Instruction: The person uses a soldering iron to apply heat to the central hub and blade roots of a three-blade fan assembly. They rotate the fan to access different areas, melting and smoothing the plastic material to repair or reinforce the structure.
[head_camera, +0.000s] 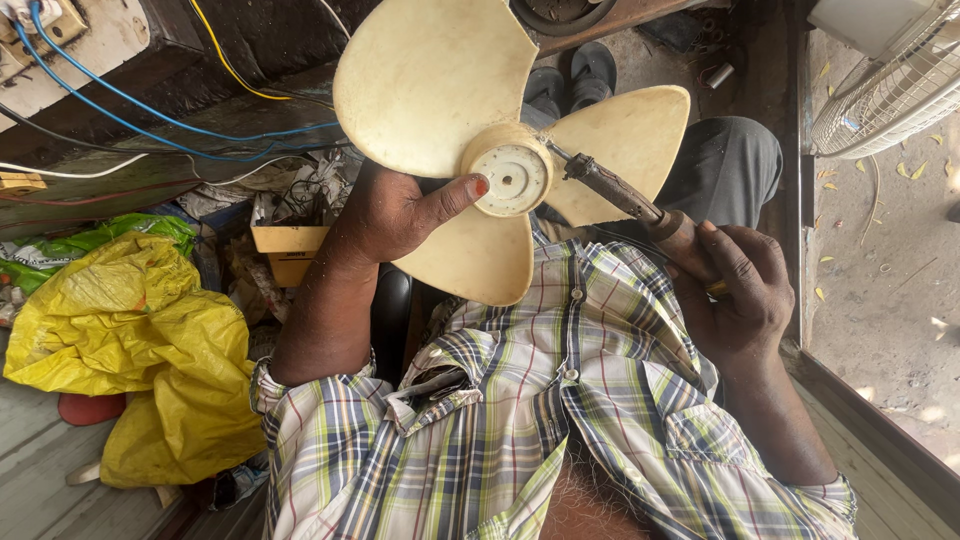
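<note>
A cream three-bladed plastic fan blade (430, 90) is held up in front of my chest. My left hand (395, 215) grips it from behind, thumb resting against the round hub (510, 178). My right hand (735, 285) is closed around the brown wooden handle of a soldering iron (625, 195). The iron's metal tip touches the right edge of the hub, between two blades. My plaid shirt fills the lower part of the view.
A yellow plastic bag (140, 340) lies at the left beside a green one. Blue, yellow and white wires (150, 120) run along a dark bench at the top left. A white fan guard (890, 90) stands at the top right. Black sandals (570, 75) rest on the floor.
</note>
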